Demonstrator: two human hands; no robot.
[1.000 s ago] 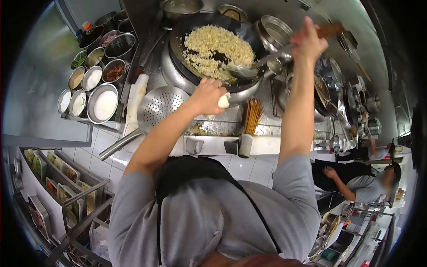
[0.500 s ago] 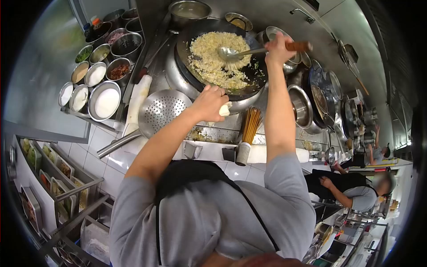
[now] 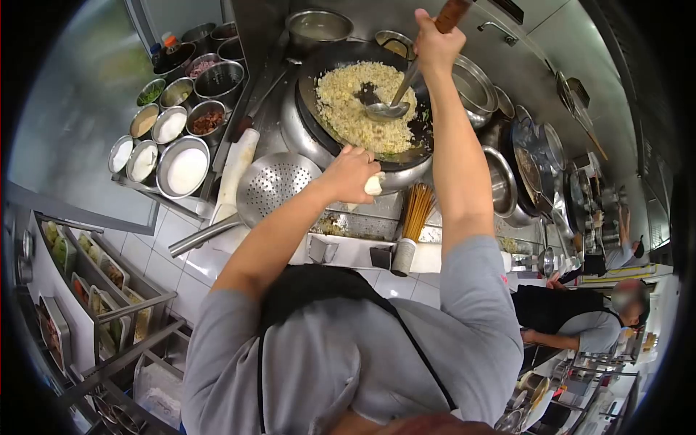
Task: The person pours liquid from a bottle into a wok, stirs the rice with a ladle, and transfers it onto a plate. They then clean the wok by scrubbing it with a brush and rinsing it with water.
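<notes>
Fried rice (image 3: 353, 125), pale yellow with bits of green at its edge, lies in a black wok (image 3: 308, 83) on the burner. My right hand (image 3: 438, 52) is wrapped round the wooden-handled ladle (image 3: 388, 111), thumb pointing up. The ladle's round metal bowl rests in the rice, right of the middle. At the wok's near rim, my left hand (image 3: 351, 176) is closed on a folded white cloth (image 3: 373, 185). Its fingers are partly hidden, and the wok's handle cannot be seen under them.
A perforated strainer (image 3: 272, 185) lies left of my left hand. A bamboo wok brush (image 3: 415, 217) stands near the counter's front edge. Metal bowls of seasonings (image 3: 183, 168) fill the left side. Steel pans (image 3: 500, 181) sit to the right, where a co-worker (image 3: 573, 315) stands.
My right hand has moved up and left, tilting the ladle steeper. The ladle's bowl has moved through the rice towards me, leaving a dark gap. My left hand keeps its hold.
</notes>
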